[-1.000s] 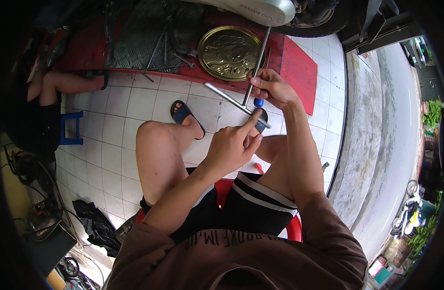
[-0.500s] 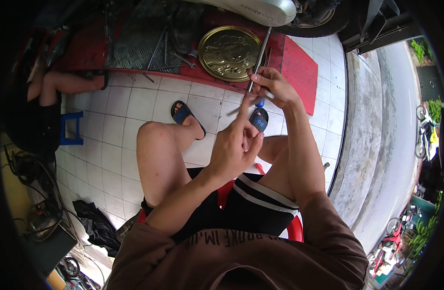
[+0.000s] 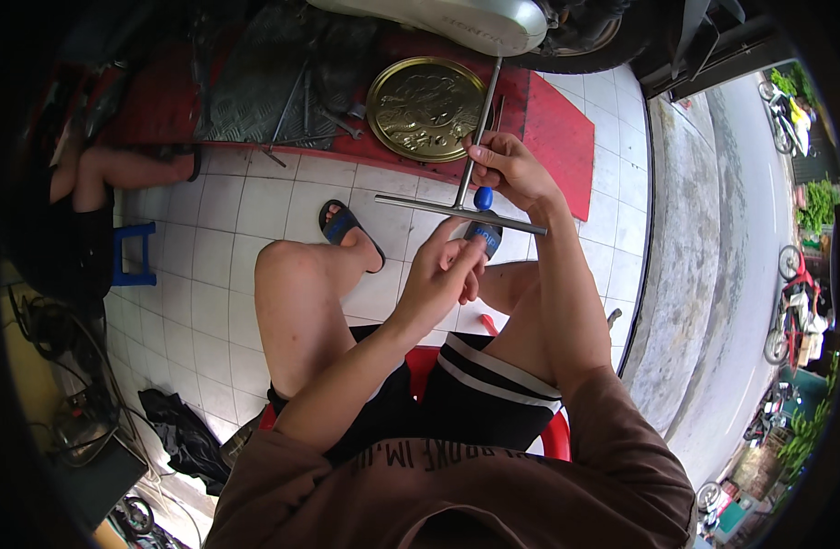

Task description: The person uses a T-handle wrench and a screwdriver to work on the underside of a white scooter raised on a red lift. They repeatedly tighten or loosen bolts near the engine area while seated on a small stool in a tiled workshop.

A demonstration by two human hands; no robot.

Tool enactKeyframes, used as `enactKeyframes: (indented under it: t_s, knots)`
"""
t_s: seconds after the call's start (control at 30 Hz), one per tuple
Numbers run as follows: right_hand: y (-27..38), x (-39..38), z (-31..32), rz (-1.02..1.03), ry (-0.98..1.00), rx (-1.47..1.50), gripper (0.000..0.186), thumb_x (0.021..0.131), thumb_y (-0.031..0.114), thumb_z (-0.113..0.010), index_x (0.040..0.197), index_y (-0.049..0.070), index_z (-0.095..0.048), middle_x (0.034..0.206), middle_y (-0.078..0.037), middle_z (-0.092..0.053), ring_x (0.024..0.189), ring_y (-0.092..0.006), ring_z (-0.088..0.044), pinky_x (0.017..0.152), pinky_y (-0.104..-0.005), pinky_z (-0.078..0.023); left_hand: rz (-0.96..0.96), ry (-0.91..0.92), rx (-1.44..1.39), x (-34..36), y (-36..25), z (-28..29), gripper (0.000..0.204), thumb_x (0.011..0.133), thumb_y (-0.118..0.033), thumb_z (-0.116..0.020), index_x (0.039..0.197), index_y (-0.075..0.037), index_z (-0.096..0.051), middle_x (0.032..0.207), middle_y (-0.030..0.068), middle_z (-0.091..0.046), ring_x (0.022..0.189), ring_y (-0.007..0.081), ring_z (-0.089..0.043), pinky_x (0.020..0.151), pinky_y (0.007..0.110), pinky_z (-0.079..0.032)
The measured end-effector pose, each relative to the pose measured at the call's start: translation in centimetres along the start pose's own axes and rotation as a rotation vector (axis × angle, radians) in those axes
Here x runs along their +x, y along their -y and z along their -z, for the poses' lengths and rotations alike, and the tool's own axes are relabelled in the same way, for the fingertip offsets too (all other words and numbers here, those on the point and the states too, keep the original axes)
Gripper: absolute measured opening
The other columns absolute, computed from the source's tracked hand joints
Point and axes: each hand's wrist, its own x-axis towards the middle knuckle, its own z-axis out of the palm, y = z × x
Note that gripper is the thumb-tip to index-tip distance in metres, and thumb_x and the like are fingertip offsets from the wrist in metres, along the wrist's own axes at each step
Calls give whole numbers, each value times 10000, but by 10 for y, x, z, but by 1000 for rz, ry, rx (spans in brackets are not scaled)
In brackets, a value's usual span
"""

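A T-handle wrench (image 3: 472,165) runs up to the underside of the motorcycle's silver casing (image 3: 493,26); its far tip is hard to make out there. My right hand (image 3: 510,166) has its fingers closed round the wrench's shaft, a little above the crossbar. Just below the crossbar is my left hand (image 3: 438,285), with index finger and thumb stretched out and the other fingers loosely bent. Its index fingertip is at the bar, perhaps touching it. Beside the shaft shows a small blue rounded piece (image 3: 483,198).
A round gold embossed tray (image 3: 426,78) holding small metal parts sits on the red platform (image 3: 566,137). Several wrenches (image 3: 340,123) lie left of it. Another person's leg (image 3: 136,167) and a blue stool (image 3: 134,254) are at the left. A tyre (image 3: 612,55) stands at the upper right.
The wrench's crossbar has swung round from a blurred slant to lie broadly left to right. My left hand has dropped slightly below the bar; my right hand keeps its hold on the shaft.
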Motion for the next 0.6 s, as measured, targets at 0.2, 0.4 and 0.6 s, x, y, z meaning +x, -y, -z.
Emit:
enactKeyframes:
  t_s: [0.2, 0.4, 0.6]
  knots:
    - [-4, 6, 2, -8, 17, 29, 213, 901, 233, -687, 865, 64, -562, 698, 13, -514, 543, -41, -374, 503, -205, -297, -365, -150, 215, 28, 16, 15, 476, 959, -201, -564, 1385, -103, -376, 948, 21, -523, 684, 104, -535, 543, 217, -391]
    - [-2, 5, -1, 0, 11, 1, 189, 909, 213, -672, 925, 46, -584, 717, 10, -528, 562, -48, -405, 511, -193, -319, -201, -102, -193, 26, -6, 3, 521, 922, -95, -607, 1384, -67, -367, 998, 21, -520, 745, 91, -540, 595, 222, -424]
    - [-4, 8, -7, 4, 71, 72, 166, 909, 183, -665, 963, 42, -596, 731, 8, -541, 579, -51, -430, 533, -192, -345, -411, -288, -30, 41, 12, 5, 544, 861, -15, -626, 1362, -82, -425, 979, 36, -533, 741, 119, -552, 615, 246, -437]
